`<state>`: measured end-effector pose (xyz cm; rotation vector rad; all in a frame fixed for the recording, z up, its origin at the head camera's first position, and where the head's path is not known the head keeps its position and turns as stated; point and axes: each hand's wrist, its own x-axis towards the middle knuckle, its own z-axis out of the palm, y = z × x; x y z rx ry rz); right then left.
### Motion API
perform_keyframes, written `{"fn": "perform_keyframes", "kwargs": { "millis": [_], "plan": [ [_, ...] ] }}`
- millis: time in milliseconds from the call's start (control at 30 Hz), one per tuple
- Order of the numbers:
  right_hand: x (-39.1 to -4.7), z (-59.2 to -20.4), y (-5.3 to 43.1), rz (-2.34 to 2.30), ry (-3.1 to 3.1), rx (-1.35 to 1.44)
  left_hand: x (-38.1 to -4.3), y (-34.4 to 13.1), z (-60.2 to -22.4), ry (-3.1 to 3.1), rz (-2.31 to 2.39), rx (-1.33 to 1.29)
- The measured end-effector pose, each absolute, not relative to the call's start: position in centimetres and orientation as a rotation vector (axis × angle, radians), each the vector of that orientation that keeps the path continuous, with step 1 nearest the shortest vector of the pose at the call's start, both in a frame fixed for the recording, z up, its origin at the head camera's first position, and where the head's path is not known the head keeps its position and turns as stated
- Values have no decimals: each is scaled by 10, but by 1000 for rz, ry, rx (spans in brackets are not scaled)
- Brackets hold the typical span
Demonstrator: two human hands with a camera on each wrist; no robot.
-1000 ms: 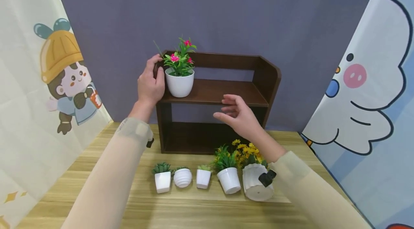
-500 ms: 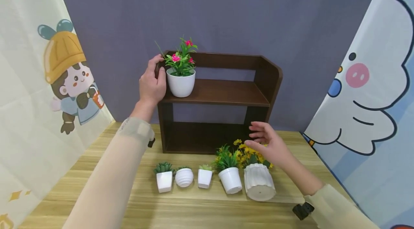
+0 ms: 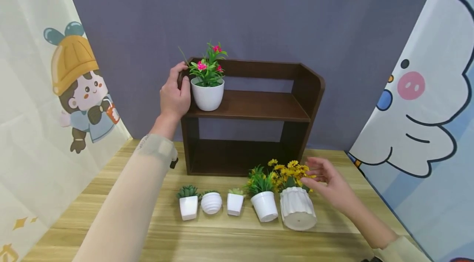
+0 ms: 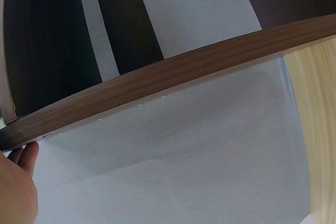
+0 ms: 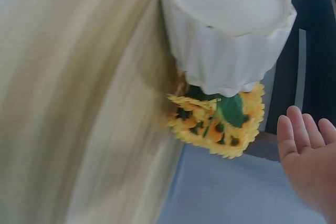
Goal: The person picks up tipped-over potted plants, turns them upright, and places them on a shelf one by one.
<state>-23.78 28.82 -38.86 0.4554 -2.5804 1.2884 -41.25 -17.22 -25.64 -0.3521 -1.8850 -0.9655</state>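
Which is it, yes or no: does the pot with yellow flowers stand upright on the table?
No, the yellow-flowered pot lies on its side on the table, its round base facing the camera.

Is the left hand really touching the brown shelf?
Touching. The head view shows the left hand curled over the side of the brown shelf, and the left wrist view shows fingers meeting its edge.

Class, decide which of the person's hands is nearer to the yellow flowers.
Right. The right hand is just right of the yellow flowers; the left hand is farther away, at the left side of the shelf.
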Motion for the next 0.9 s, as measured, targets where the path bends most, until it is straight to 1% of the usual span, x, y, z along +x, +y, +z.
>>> {"fn": "perform_keyframes", "kwargs": {
  "millis": [400,567,900],
  "plan": [
    [-224,-416,307,1292,-2641,392,-412,-173,-256,-1895,-950,-352],
    [-216,-425,311,1318,-2642,379,-412,-172,-256,-1900,-946,-350],
    [-202,-440,312,1340,-2763,265,-412,-173,-256,-1905,-942,-345]
  ]
}}
